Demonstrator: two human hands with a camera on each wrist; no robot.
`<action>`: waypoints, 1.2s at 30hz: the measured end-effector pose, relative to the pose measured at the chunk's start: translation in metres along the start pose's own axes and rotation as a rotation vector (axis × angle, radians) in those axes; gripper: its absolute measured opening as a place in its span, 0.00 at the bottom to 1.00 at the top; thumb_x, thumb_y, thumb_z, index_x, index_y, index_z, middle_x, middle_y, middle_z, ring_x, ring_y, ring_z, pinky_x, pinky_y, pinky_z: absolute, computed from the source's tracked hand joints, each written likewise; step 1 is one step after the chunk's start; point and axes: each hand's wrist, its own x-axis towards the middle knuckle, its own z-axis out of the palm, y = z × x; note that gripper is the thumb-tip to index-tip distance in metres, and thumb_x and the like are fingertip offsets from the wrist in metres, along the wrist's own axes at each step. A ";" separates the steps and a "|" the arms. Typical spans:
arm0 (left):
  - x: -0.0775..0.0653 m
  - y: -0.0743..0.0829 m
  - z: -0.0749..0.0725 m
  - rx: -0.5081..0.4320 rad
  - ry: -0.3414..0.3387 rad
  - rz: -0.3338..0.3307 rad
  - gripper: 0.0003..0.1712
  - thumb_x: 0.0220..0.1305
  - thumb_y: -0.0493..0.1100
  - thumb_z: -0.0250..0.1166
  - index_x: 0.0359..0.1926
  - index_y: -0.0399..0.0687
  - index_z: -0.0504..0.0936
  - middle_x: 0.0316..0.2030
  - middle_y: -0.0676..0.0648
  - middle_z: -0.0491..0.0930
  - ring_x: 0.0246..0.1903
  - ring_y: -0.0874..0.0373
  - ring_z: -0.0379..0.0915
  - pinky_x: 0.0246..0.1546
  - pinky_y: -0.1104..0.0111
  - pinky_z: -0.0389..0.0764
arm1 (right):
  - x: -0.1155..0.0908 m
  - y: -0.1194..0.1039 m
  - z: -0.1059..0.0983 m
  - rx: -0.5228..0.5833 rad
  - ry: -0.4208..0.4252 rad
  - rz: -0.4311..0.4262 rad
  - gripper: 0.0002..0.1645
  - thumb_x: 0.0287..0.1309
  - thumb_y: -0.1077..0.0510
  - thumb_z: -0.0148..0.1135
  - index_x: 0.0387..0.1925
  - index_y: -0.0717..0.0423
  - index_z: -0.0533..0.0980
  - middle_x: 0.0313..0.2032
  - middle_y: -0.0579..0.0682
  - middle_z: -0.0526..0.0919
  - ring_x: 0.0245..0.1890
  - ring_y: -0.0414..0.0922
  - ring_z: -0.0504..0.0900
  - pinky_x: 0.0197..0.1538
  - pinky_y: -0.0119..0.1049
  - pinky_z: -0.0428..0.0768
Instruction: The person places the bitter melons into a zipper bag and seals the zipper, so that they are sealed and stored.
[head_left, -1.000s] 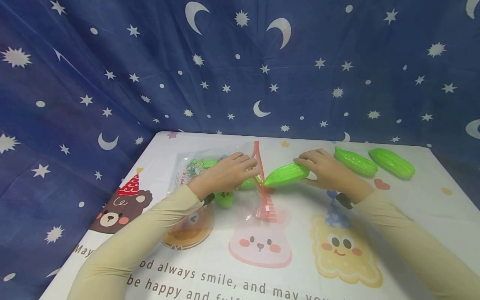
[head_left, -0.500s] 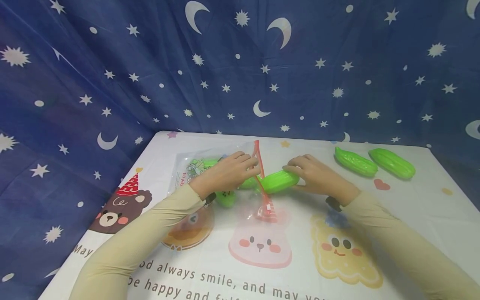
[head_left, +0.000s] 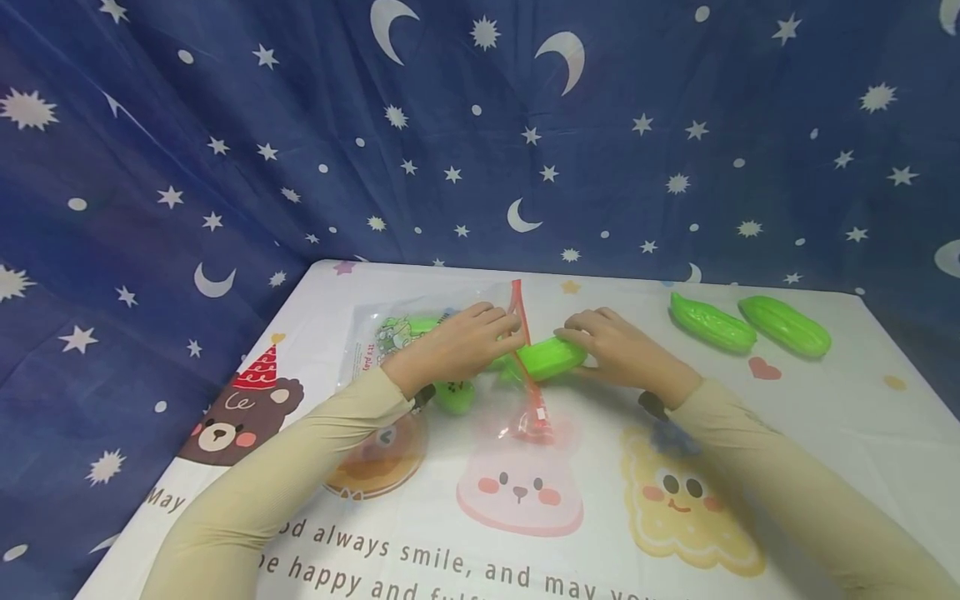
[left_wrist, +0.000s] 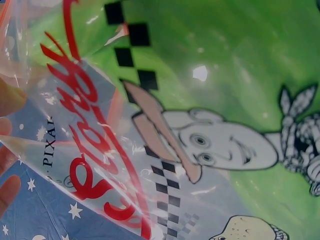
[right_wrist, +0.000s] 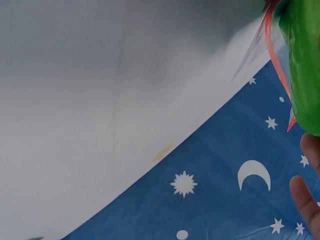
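A clear zip bag [head_left: 360, 333] with a red zip strip and printed cartoon figures lies with its mouth facing right. My left hand [head_left: 465, 337] holds the bag's upper layer by the mouth; its fingertips show at the film's edge in the left wrist view. My right hand [head_left: 611, 346] grips the rear end of a ridged green cucumber-shaped toy [head_left: 553, 358], whose front part is inside the bag mouth. Fingertips [right_wrist: 311, 147] meet the toy's end in the right wrist view. Green things [left_wrist: 215, 55] show through the printed film, partly hidden by my left hand.
Two more green cucumber-shaped toys, one pointed [head_left: 711, 323] and one rounder [head_left: 786, 327], lie at the back right. The white table cover [head_left: 600, 517] has printed cartoons and words. A blue star-and-moon curtain [head_left: 480, 150] hangs behind and along the left side.
My right hand has moved left with the green cucumber-shaped toy, whose front end has slid past the red zip strip into the bag. The left hand stays nearly still.
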 end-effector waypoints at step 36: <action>0.005 0.000 0.000 -0.011 -0.005 -0.005 0.23 0.52 0.28 0.60 0.49 0.50 0.74 0.47 0.48 0.76 0.44 0.54 0.73 0.53 0.65 0.73 | 0.014 -0.017 0.018 0.014 -0.078 -0.041 0.27 0.42 0.58 0.73 0.48 0.61 0.77 0.39 0.52 0.82 0.40 0.47 0.79 0.44 0.41 0.76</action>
